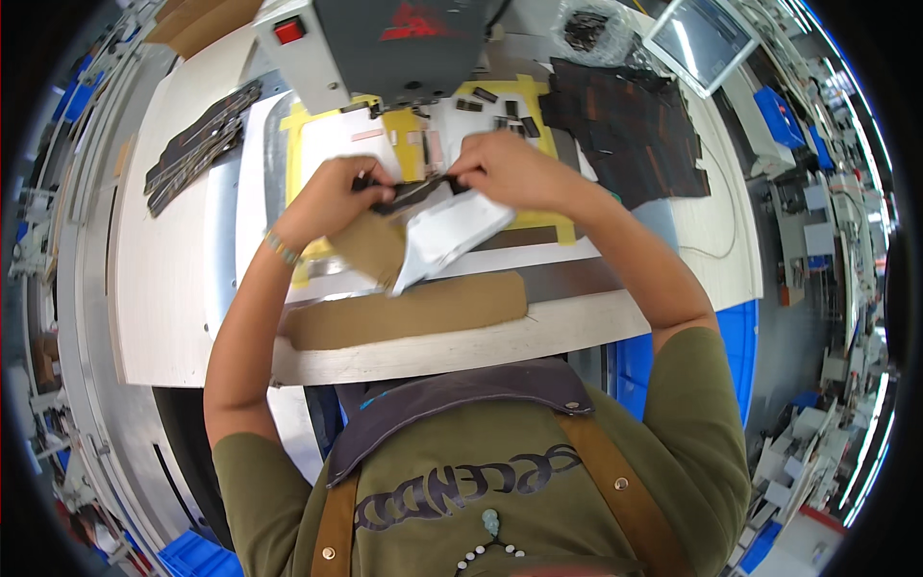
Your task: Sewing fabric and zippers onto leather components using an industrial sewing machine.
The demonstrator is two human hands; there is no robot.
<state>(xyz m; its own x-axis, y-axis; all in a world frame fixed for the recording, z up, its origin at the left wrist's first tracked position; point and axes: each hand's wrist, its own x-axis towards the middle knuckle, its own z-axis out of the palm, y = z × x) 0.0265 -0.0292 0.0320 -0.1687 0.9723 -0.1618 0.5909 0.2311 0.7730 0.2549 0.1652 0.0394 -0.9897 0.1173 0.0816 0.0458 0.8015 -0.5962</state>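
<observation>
My left hand [338, 197] is closed with thumb and fingers on one end of a dark strip [415, 195], which looks like fabric or leather. Its other end is pinched by my right hand [514, 171], so the strip spans the gap between both hands. Below the strip hang a white, shiny panel [452, 236] and a brown panel [370, 248]. Whether they are joined to it, I cannot tell. Under my hands lies a white board framed with yellow tape [534, 91], with several small black pieces [485, 94] on it.
A grey machine head [399, 48] with a red switch [288, 31] overhangs the board. Dark strips [204, 144] lie at left, dark sheets [625, 130] at right. A screen [700, 40] and a plastic bag [591, 31] stand behind. A brown padded strip [409, 310] runs along the table's front edge.
</observation>
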